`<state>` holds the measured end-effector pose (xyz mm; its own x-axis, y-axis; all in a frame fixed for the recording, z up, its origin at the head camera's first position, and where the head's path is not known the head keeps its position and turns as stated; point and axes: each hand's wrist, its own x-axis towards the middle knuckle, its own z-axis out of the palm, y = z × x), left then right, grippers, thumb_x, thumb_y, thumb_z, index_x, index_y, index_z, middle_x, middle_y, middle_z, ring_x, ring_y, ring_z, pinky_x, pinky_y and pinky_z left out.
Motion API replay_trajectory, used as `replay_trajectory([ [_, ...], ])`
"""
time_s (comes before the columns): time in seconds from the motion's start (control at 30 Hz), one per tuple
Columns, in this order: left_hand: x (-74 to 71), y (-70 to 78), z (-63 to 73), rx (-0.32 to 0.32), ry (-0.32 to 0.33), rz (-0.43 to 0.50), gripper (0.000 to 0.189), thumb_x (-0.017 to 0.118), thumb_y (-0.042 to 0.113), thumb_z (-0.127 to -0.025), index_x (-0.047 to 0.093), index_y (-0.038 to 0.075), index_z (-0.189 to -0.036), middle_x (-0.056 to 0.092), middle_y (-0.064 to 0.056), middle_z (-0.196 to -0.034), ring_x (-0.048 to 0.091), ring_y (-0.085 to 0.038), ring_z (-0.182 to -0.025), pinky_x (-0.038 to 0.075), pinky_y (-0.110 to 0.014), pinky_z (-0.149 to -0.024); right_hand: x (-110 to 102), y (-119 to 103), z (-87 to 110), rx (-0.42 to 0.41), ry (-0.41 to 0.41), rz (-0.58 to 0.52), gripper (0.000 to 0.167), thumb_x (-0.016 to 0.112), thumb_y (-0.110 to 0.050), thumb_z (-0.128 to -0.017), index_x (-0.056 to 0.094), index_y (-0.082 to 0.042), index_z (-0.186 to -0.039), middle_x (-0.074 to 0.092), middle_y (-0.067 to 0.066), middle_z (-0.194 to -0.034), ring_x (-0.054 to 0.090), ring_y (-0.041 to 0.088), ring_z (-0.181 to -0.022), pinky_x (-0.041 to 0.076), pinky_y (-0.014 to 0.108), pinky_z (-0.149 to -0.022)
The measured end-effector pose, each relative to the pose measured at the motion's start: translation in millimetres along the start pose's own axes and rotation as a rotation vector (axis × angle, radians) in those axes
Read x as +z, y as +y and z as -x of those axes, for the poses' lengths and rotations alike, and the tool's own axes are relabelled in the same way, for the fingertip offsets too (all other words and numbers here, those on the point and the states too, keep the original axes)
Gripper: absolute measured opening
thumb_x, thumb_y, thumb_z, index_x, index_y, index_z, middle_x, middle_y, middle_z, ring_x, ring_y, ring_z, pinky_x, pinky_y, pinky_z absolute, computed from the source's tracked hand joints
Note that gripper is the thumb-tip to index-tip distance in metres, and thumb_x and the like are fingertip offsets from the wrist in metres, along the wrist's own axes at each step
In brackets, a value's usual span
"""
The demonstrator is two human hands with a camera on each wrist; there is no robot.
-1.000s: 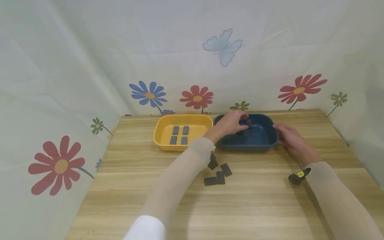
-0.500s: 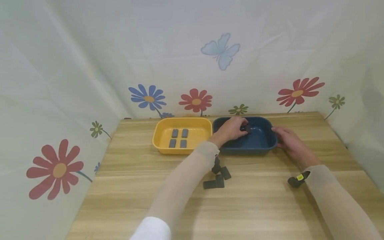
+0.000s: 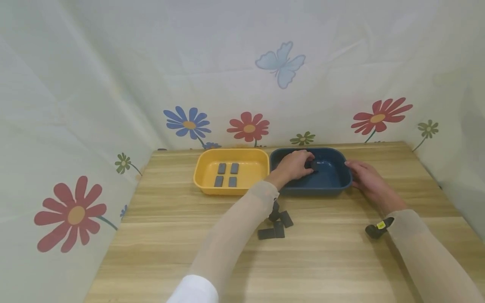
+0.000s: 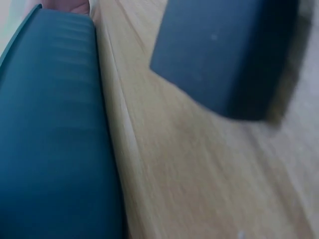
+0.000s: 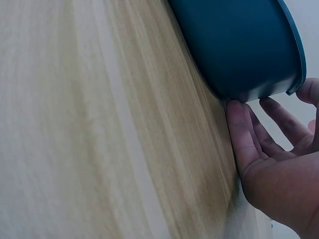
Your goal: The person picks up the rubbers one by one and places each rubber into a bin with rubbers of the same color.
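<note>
dropped slightly since a second ago: the left hand (image 3: 291,166) and the dark rectangular tile (image 3: 314,165) it carries, now lower inside the blue tray (image 3: 329,179). right hand (image 3: 369,179) unmoved at that tray's right end.

layout: blue tray by the far edge of the desk (image 3: 322,261), short of the far right corner; yellow tray (image 3: 251,168) just beside it, toward the far left corner, with four grey tiles (image 3: 233,182) in two rows. loose dark tiles (image 3: 267,234), at least three, nearer the desk's middle.

fingers: left thumb and fingers pinch the tile; right ones fairly straight, spread against the tray.

step in hand, my reading: placing the tile while the right hand steadies the tray. next move calls for settling it on the tray floor, then loosening the pinch.

views: only head shows the held tile. right wrist shows fingertips low on the tray's end wall, unclear from above. left wrist gives the tray's outer wall and a blurred dark block (image 4: 219,55), perhaps a loose tile.
</note>
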<state>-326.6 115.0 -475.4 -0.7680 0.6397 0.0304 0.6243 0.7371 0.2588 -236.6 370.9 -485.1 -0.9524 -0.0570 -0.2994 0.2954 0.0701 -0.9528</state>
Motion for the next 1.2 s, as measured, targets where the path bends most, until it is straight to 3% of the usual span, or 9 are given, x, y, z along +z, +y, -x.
replay_trajectory([
  [0.23, 4.0, -1.6, 0.1, -0.003, -0.007, -0.007, 0.046, 0.078, 0.039, -0.098, 0.068, 0.020, -0.139, 0.068, 0.007, -0.135, 0.062, -0.009, -0.126, 0.048, -0.026, -0.108, 3.2, -1.9, 3.3, -0.011, 0.000, 0.001, 0.056, 0.054, -0.044, -0.111, 0.042, -0.005, -0.151, 0.047, 0.008, -0.145, 0.060, -0.003, -0.108, 0.058, 0.022, -0.088],
  [0.37, 5.7, -2.4, 0.3, -0.001, -0.005, -0.010, 0.046, 0.078, 0.039, -0.098, 0.068, 0.020, -0.138, 0.069, 0.007, -0.133, 0.062, -0.010, -0.124, 0.049, -0.026, -0.107, 4.9, -3.5, 4.6, -0.004, -0.001, 0.014, 0.072, 0.052, -0.045, -0.112, 0.030, 0.003, -0.161, 0.035, 0.019, -0.160, 0.058, -0.003, -0.109, 0.058, 0.022, -0.089],
  [0.53, 5.0, -2.2, -0.7, 0.007, -0.009, -0.020, 0.046, 0.077, 0.040, -0.098, 0.068, 0.021, -0.138, 0.069, 0.007, -0.133, 0.062, -0.009, -0.124, 0.048, -0.025, -0.108, 4.4, -5.4, 4.7, 0.005, -0.001, 0.026, 0.079, 0.050, -0.047, -0.112, 0.022, 0.004, -0.165, 0.028, 0.024, -0.166, 0.054, 0.001, -0.114, 0.058, 0.021, -0.090],
  [0.63, 4.6, -2.3, -1.1, 0.010, -0.016, -0.025, 0.046, 0.076, 0.040, -0.099, 0.067, 0.021, -0.140, 0.068, 0.007, -0.134, 0.062, -0.009, -0.125, 0.047, -0.025, -0.108, 4.2, -5.8, 4.7, 0.001, 0.007, 0.022, 0.075, 0.052, -0.046, -0.111, 0.027, 0.003, -0.163, 0.039, 0.018, -0.157, 0.056, 0.001, -0.112, 0.058, 0.021, -0.089],
  [0.77, 3.5, -2.3, -0.8, 0.018, -0.025, -0.017, 0.047, 0.075, 0.040, -0.099, 0.067, 0.020, -0.141, 0.067, 0.007, -0.134, 0.062, -0.010, -0.125, 0.048, -0.025, -0.108, 2.1, -4.8, 4.4, -0.018, -0.001, -0.007, 0.057, 0.054, -0.042, -0.111, 0.042, -0.003, -0.152, 0.057, -0.006, -0.130, 0.059, -0.001, -0.108, 0.059, 0.022, -0.086],
  [0.87, 2.8, -2.6, -0.2, 0.024, -0.027, -0.010, 0.047, 0.074, 0.039, -0.100, 0.066, 0.020, -0.142, 0.067, 0.007, -0.135, 0.062, -0.010, -0.126, 0.048, -0.025, -0.108, 0.7, -4.2, 4.2, -0.028, -0.015, -0.031, 0.047, 0.056, -0.039, -0.111, 0.048, -0.007, -0.145, 0.063, -0.017, -0.118, 0.061, -0.002, -0.107, 0.059, 0.022, -0.084],
  [1.2, 3.0, -1.6, 1.6, 0.028, -0.030, -0.009, 0.048, 0.074, 0.039, -0.100, 0.065, 0.020, -0.143, 0.066, 0.006, -0.136, 0.062, -0.011, -0.126, 0.049, -0.027, -0.108, 0.9, -3.7, 4.0, -0.028, -0.011, -0.049, 0.050, 0.057, -0.038, -0.111, 0.046, -0.006, -0.147, 0.063, -0.017, -0.117, 0.062, -0.003, -0.106, 0.059, 0.022, -0.084],
])
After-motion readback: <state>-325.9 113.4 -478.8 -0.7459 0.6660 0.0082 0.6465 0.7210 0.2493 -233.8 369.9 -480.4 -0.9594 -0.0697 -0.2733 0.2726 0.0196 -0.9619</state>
